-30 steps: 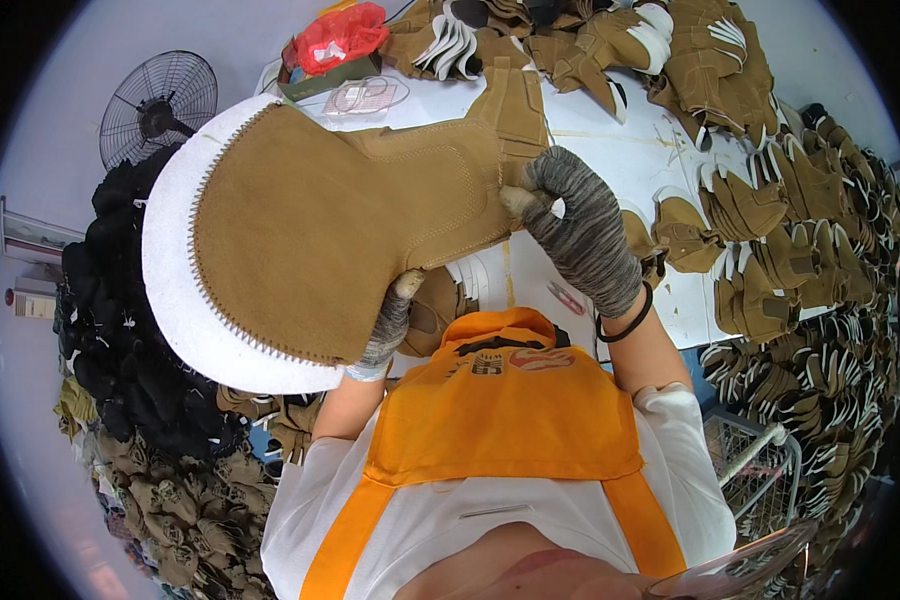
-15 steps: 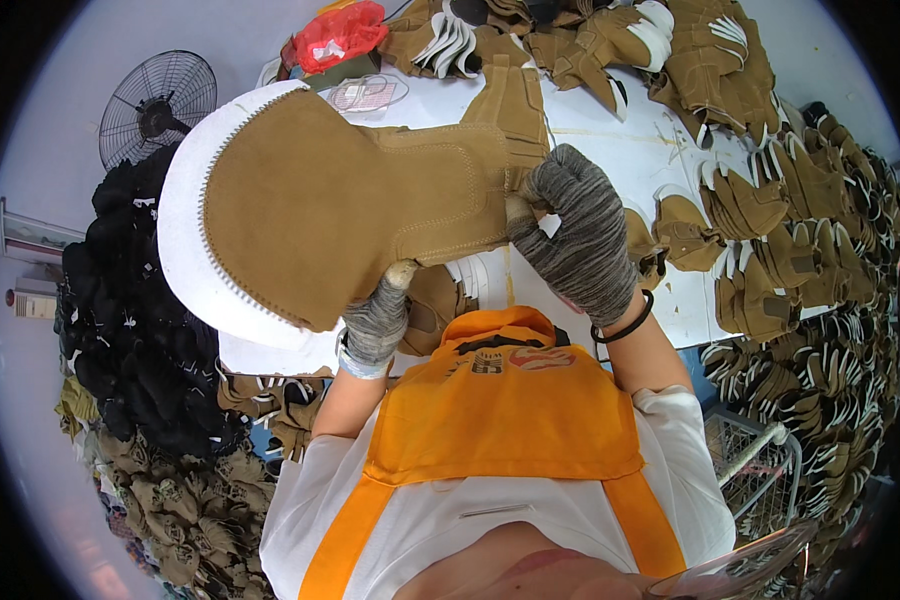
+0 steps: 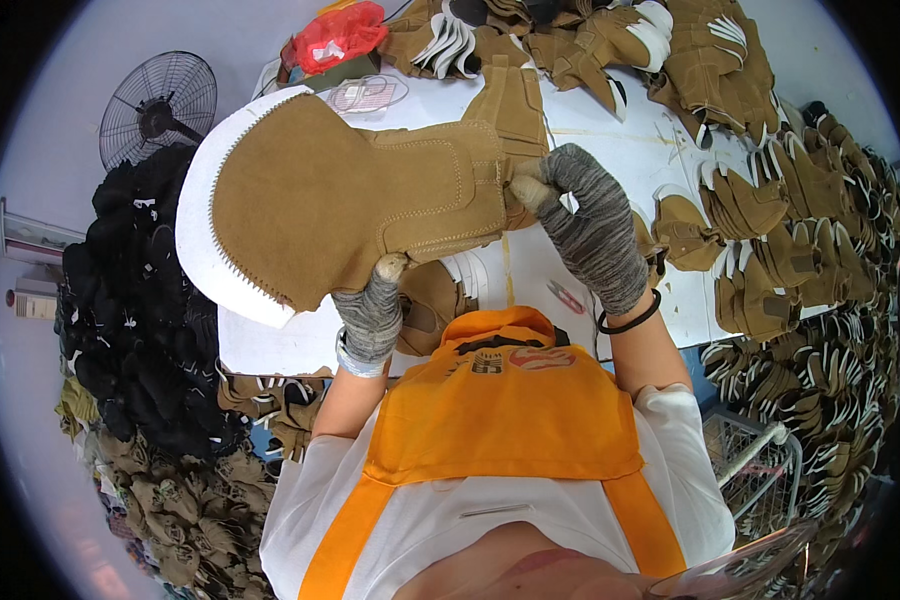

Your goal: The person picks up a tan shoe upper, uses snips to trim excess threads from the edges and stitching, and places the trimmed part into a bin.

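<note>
When going from the left edge, first a black wire fan in the upper left of the frame, with a heap of black pieces below. Next, left of centre and held up over the white bench, the brown suede-like piece with a curved white rim. Probably light, soft and easily bending, somewhat stiffer along the seams; not likely slippery or fragile. At its lower edge, the left hand, clasping with the thumb on top, other fingers hidden underneath. Near the centre, the right hand, pinching the narrow stitched end between thumb and fingertips. Better to take hold there and at the lower edge, to prevent sagging. Farther right, groups of brown pieces on the bench.
</note>
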The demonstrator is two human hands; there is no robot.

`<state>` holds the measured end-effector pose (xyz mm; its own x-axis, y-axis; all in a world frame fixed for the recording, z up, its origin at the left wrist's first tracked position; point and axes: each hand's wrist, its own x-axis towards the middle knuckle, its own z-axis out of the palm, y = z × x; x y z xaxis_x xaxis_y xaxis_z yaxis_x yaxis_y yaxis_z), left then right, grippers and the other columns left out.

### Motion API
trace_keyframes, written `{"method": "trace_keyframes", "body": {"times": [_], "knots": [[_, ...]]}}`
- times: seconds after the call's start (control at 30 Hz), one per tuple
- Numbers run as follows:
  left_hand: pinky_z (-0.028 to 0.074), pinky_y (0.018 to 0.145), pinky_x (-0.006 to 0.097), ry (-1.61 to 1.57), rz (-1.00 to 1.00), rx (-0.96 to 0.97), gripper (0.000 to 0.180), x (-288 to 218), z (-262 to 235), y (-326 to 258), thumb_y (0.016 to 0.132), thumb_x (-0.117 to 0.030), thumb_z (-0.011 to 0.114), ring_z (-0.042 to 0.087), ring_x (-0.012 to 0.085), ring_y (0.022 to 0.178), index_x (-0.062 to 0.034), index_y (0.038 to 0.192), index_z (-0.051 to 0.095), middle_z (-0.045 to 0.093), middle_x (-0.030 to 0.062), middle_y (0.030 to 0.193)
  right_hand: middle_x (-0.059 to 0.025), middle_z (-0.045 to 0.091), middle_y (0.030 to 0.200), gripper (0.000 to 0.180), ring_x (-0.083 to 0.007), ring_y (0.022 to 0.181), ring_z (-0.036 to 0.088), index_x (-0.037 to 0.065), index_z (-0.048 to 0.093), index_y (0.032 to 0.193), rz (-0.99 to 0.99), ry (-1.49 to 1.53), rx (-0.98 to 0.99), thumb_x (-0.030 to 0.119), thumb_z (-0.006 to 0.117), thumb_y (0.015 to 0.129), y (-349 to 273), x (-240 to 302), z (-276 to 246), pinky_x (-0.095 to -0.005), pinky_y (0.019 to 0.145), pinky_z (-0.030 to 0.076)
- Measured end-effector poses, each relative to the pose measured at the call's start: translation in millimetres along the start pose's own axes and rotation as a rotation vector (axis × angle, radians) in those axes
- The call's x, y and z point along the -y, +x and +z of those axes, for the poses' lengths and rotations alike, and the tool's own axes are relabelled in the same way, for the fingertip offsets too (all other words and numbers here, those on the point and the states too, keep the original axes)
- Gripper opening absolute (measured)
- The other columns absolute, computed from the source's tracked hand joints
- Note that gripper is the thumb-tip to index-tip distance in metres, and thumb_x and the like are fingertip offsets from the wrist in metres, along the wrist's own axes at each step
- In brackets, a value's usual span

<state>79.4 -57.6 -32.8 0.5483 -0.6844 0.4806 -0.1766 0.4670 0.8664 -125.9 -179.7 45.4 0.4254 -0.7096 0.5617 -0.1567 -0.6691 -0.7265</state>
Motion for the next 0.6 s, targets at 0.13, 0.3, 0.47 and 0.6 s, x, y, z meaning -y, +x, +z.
{"method": "trace_keyframes", "body": {"times": [0.13, 0.3, 0.47, 0.6], "knots": [[0.045, 0.094, 0.036, 0.035, -0.029, 0.074, 0.062, 15.6, -9.0, -2.4, 0.08, -0.033, 0.073, 0.055, 0.0236, 0.107, 0.0012, 0.125, 0.048, 0.054, 0.0129, 0.121, -0.0093, 0.059, 0.079, 0.015, -0.0213, 0.071, 0.058, 0.002, 0.062, 0.084, -0.018, 0.052, -0.045, 0.013, 0.072, 0.079, -2.7, 3.3, 6.7, -0.0299, 0.066, 0.049], [0.046, 0.093, 0.036, -0.011, -0.069, 0.035, 0.059, 20.0, -8.0, -7.4, 0.08, -0.03, 0.074, 0.056, 0.0232, 0.106, 0.0016, 0.123, 0.048, 0.055, 0.0135, 0.12, -0.009, 0.058, 0.077, 0.018, -0.0225, 0.069, 0.058, 0.002, 0.06, 0.084, 0.015, -0.005, 0.008, 0.014, 0.073, 0.078, -1.6, 4.1, 8.3, -0.0319, 0.063, 0.048], [0.047, 0.091, 0.035, 0.02, -0.046, 0.041, 0.058, -1.2, -0.8, -4.0, 0.079, -0.028, 0.075, 0.057, 0.0232, 0.103, 0.0017, 0.123, 0.049, 0.056, 0.0134, 0.118, -0.0115, 0.056, 0.082, 0.017, -0.0289, 0.074, 0.056, 0.002, 0.058, 0.09, -0.2, -0.222, -0.066, 0.01, 0.068, 0.078, -3.8, 1.4, 11.3, -0.0385, 0.067, 0.045], [0.047, 0.091, 0.035, 0.032, -0.01, 0.013, 0.059, -7.2, 4.7, -2.2, 0.079, -0.028, 0.075, 0.056, 0.0233, 0.104, 0.0016, 0.123, 0.049, 0.055, 0.0131, 0.119, -0.0149, 0.053, 0.088, 0.018, -0.033, 0.081, 0.052, 0.001, 0.055, 0.093, -0.256, -0.475, -0.113, 0.005, 0.064, 0.078, -5.9, 2.8, 16.2, -0.0414, 0.072, 0.043]]}}
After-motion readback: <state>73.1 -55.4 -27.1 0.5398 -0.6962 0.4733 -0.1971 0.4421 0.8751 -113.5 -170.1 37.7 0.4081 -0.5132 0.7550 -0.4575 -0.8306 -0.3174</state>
